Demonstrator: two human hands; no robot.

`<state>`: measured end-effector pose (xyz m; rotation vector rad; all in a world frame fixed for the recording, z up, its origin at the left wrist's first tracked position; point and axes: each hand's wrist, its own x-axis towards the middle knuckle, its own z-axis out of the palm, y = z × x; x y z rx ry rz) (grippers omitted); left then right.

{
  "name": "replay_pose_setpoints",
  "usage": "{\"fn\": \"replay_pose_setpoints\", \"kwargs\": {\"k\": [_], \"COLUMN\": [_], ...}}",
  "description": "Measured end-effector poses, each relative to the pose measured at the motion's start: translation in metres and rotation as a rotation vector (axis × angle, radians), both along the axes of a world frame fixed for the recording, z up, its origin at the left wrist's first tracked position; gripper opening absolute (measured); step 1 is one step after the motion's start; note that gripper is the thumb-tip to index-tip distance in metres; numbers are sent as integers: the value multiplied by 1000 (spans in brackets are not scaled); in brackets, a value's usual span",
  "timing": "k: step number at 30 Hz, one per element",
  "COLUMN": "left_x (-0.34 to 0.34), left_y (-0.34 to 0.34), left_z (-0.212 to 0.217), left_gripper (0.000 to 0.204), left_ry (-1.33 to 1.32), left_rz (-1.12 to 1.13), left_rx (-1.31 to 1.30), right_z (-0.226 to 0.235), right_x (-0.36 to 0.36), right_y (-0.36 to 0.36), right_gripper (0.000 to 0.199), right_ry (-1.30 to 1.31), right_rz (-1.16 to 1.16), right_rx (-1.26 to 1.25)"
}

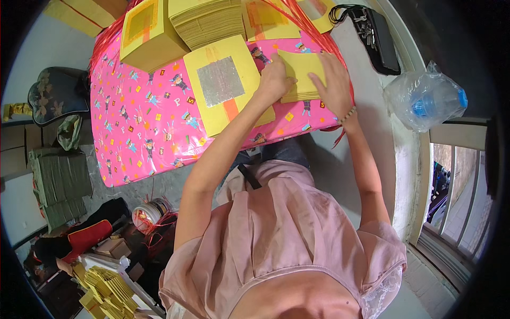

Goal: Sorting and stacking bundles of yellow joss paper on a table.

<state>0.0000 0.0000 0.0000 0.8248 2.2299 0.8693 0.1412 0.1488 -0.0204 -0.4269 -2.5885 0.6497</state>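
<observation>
A small stack of yellow paper sheets (301,72) lies near the right edge of the pink-covered table, between my two hands. My left hand (276,80) grips its left edge with bent fingers, thumb toward the near corner. Along the right edge rests my right hand (336,80), fingers extended down the side and thumb over the top; a bead bracelet circles that wrist. Left of the stack, partly under my left forearm, lies a larger yellow sheet with a silver square (220,81) and orange bands. The fingertips on the stack's far side are partly hidden.
Tall yellow paper stacks (207,24) stand at the table's far side on a patterned pink cover (143,117). Red plastic strings (305,21) trail across it. A black pouch with keys (372,37) and a bagged plastic bottle (425,101) are at right. A stool (58,95) stands left.
</observation>
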Motion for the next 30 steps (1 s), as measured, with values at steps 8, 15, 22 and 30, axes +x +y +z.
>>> {"fn": "replay_pose_setpoints", "kwargs": {"k": [8, 15, 22, 30], "left_x": [24, 26, 22, 5], "left_y": [0, -4, -15, -102], "left_z": [-18, -25, -17, 32], "left_gripper": [73, 30, 24, 30], "left_ry": [861, 859, 794, 478], "left_rz": [147, -189, -202, -123], "left_rx": [308, 81, 160, 427], "right_z": [-30, -30, -30, 24], "right_x": [-7, -7, -9, -12], "right_y": [-4, -7, -4, -9], "right_gripper": [60, 61, 61, 46], "right_ry": [-214, -215, -210, -141], "right_rz": [66, 52, 70, 113], "right_rx": [392, 432, 431, 331]}}
